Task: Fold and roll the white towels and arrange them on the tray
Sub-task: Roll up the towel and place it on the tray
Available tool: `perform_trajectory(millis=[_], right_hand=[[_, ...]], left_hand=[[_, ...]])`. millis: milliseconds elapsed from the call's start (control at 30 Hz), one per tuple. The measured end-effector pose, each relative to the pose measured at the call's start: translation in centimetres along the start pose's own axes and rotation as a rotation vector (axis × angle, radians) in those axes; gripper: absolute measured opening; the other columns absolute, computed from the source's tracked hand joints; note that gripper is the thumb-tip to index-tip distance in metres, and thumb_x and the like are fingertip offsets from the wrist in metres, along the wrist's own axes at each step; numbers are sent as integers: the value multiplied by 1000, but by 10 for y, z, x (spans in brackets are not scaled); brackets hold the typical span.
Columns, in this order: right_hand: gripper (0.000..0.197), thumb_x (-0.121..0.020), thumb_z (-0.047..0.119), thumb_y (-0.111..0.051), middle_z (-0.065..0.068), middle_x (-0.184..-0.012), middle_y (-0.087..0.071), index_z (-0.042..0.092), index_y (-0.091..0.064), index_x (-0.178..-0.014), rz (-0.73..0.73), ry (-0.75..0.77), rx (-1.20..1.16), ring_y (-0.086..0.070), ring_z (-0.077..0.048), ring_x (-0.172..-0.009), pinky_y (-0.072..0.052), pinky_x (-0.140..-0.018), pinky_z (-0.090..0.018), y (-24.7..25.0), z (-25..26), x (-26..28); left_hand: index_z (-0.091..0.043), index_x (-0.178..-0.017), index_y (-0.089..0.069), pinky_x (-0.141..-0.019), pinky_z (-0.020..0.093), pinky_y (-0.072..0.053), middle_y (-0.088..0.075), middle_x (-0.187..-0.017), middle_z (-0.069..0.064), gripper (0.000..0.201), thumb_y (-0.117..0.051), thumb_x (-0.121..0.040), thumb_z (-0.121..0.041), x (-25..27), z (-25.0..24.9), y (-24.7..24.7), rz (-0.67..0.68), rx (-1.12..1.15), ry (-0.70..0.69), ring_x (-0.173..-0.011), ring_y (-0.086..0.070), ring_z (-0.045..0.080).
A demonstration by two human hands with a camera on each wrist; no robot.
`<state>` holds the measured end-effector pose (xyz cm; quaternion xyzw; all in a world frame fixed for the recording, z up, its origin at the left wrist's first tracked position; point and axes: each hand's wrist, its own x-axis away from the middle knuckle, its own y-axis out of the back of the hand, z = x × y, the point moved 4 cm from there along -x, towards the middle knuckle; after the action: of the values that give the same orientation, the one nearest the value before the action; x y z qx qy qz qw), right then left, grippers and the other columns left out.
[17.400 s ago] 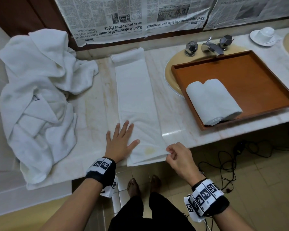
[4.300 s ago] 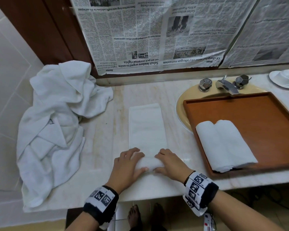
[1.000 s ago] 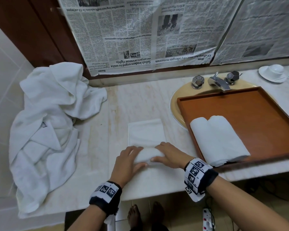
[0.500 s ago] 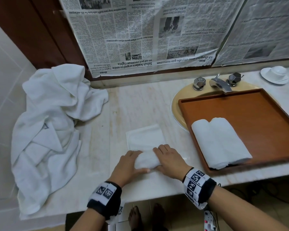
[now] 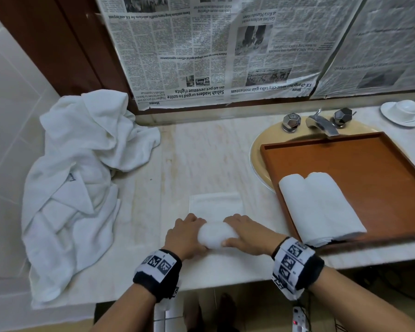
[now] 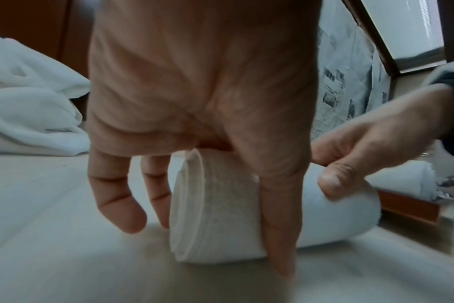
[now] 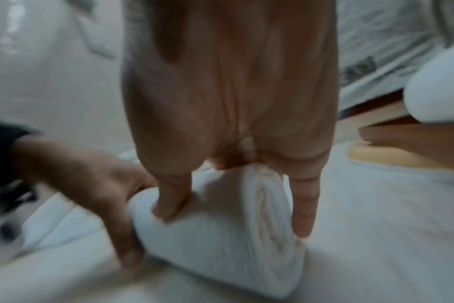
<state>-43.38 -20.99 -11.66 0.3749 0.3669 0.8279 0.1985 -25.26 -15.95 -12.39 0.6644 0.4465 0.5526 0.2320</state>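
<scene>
On the pale marble counter, the biggest thing is a heap of unfolded white towels crumpled at the far left, spilling toward the near edge. To the right, a wooden tray sits over the yellow sink basin, its far edge just under the chrome tap. Two rolled towels lie side by side, touching, in the tray's near left corner. Newspaper sheets cover the wall behind, and a white cup on a saucer stands at the far right.

Near the counter's front edge, between heap and tray, lies the half-rolled towel; its flat unrolled tail stretches away toward the wall. The left hand curls over the roll's left end, thumb on the near side, fingers over the far side. The right hand wraps the right end likewise, thumb pressing into the cloth. Both wrists wear black bands with printed markers. The tray's near left rim stands just beside the right wrist.
</scene>
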Motion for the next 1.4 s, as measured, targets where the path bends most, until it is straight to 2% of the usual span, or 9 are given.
perform_trajectory(millis=[233,367,633,800,933,1033,1200,1300,1400], right_hand=[[81,-70,55,-76,-8,-125,-57,15,-48,-134,-321,89,336,-60,-28,-107,-53,-83,-38,-22,4,16],[67,-89,51,-62,-2,-133,-46,19,-39,-143,-178,58,118,-42,-22,-122,-44,-96,-37,-7,-3,2],[59,-79,52,-75,-7,-126,-43,15,-62,-123,133,-69,-86,-40,-27,-119,-42,-101,-43,20,-3,-17],[73,-85,54,-64,-5,-134,-40,14,-40,-141,-194,-108,174,-42,-27,-122,-42,-99,-42,8,4,0],[87,-56,35,-81,-11,-120,-56,6,-50,-133,-389,-35,371,-59,-33,-107,-52,-85,-45,-19,18,4],[83,-47,27,-79,-8,-111,-58,7,-55,-124,-385,-73,379,-59,-30,-99,-50,-80,-44,-19,14,-7],[61,-79,32,-66,-6,-129,-46,12,-43,-131,-224,-56,252,-43,-28,-120,-37,-87,-39,9,11,-27],[66,-79,37,-67,-4,-134,-44,16,-40,-136,-109,-42,155,-39,-25,-125,-38,-94,-39,18,4,-31],[70,-79,39,-65,-1,-138,-42,18,-38,-141,-217,17,80,-39,-24,-125,-36,-99,-38,17,1,-21]], left_hand=[[-26,-126,-47,-92,43,-49,-43,-120,-3,69,-78,-68,-47,-12,6,-7,31,144,42,-114,-46,22],[-33,-138,-34,-96,44,-46,-38,-125,-4,86,-79,-67,-53,-5,7,-10,-41,225,3,-116,-40,22],[-43,-142,-38,-96,38,-45,-35,-135,-13,76,-69,-76,-66,8,12,-13,-206,240,-187,-120,-36,14],[-37,-135,-46,-98,44,-46,-45,-126,-5,80,-74,-66,-68,-17,12,5,45,221,-101,-116,-46,18],[-30,-137,-50,-103,40,-43,-52,-134,0,80,-79,-69,-61,-32,10,15,173,228,-86,-121,-51,22],[-32,-143,-41,-107,41,-38,-39,-139,-2,85,-80,-73,-56,-29,10,13,90,259,-85,-129,-40,23],[-37,-149,-31,-97,42,-44,-28,-148,-9,82,-66,-80,-62,3,6,-5,-335,127,-222,-131,-31,20],[-37,-149,-33,-95,42,-46,-35,-146,-9,77,-53,-82,-70,2,8,-7,-321,175,-213,-126,-39,21],[-41,-147,-36,-100,45,-42,-40,-141,-10,87,-44,-70,-82,-18,17,4,-138,228,-159,-123,-41,21]])
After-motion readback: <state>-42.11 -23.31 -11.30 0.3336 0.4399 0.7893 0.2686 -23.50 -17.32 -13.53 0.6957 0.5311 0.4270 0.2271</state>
